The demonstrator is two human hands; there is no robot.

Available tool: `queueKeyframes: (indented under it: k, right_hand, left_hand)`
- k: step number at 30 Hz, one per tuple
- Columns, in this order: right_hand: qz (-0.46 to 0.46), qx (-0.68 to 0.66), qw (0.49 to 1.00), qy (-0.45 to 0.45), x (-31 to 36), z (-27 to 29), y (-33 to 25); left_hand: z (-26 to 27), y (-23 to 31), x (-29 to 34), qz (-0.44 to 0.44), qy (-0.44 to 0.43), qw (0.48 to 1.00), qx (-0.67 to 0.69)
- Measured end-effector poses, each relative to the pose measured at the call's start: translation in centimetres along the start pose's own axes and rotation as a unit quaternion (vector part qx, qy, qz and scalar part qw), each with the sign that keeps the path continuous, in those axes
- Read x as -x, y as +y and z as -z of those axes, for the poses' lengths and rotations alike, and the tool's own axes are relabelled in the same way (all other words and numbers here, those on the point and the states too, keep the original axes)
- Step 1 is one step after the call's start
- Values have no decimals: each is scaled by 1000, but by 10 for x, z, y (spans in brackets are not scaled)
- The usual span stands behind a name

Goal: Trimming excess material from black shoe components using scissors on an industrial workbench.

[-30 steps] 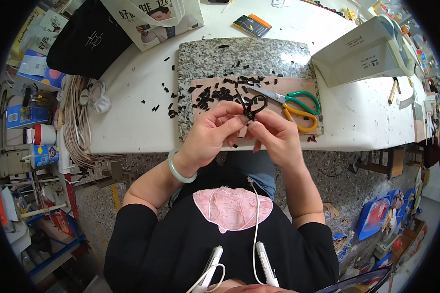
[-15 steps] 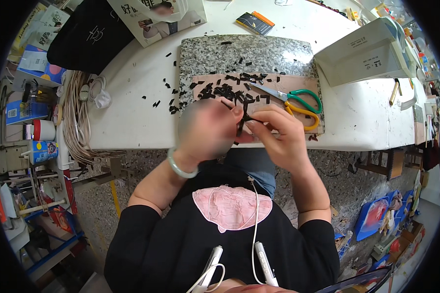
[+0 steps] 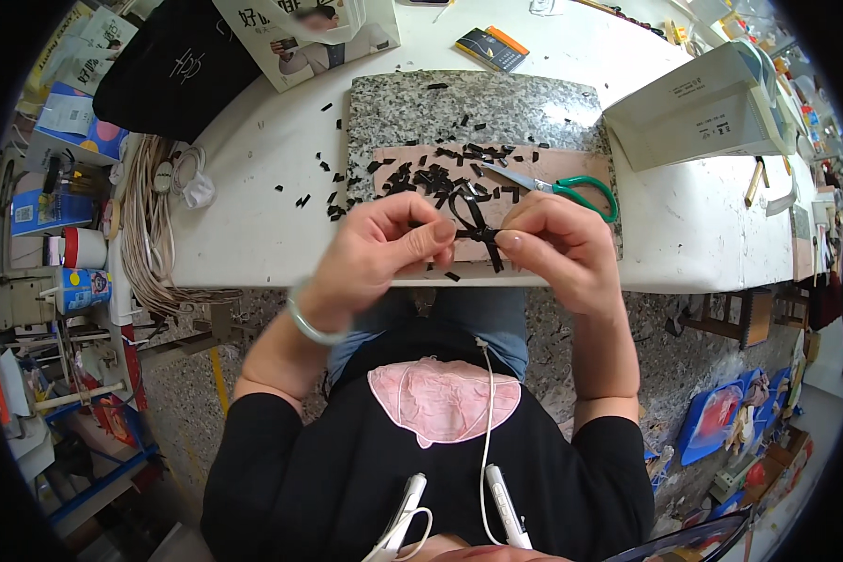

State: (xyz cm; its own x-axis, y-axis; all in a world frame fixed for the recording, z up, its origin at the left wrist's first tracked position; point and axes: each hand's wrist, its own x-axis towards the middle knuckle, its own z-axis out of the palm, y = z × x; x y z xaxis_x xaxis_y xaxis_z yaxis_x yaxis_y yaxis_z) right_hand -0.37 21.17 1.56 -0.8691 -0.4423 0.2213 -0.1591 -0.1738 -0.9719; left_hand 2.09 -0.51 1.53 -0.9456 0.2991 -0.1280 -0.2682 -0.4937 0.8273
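Note:
A narrow glossy black strip (image 3: 483, 236), knotted in the middle with a loop above and a short tail below, is stretched between my hands over the table's front edge. My left hand (image 3: 377, 245) pinches its left end between thumb and finger. My right hand (image 3: 569, 245) pinches it just right of the knot. Many short black cut pieces (image 3: 429, 175) lie scattered on a pink sheet (image 3: 571, 161) and the speckled grey stone slab (image 3: 393, 108) under it. Scissors (image 3: 585, 192) with a green handle lie beyond my right hand, which hides their other handle.
A pale paper bag (image 3: 688, 108) stands at the right of the white table (image 3: 253, 187). A bundle of beige cords (image 3: 145, 225) hangs at the left edge. Behind are a black cloth bag (image 3: 173, 70), a printed bag (image 3: 295, 42) and a small flat packet (image 3: 492, 47).
My hands have drawn apart sideways, showing the knotted black strip between them. My right hand has moved right and now covers the scissors' yellow handle.

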Motion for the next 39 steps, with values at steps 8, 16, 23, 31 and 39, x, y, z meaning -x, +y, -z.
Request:
queueKeyframes:
  k: [8, 16, 23, 31, 39]
  right_hand:
    - [30, 316, 938, -135, -7, -3, -5]
    - [-188, 18, 980, -68, 6, -7, 8]
    - [-198, -164, 966, -2, 11, -3, 43]
    - [-138, 33, 990, -11, 10, -9, 36]
    - [-183, 51, 977, 93, 15, -20, 41]
  left_hand:
    - [1, 27, -21, 136, -148, 939, -281]
    - [16, 9, -11, 150, -160, 950, -222]
    - [8, 16, -8, 230, -19, 968, -94]
    - [27, 13, -9, 232, -50, 959, -152]
    - [18, -15, -1, -212, -34, 767, -605]
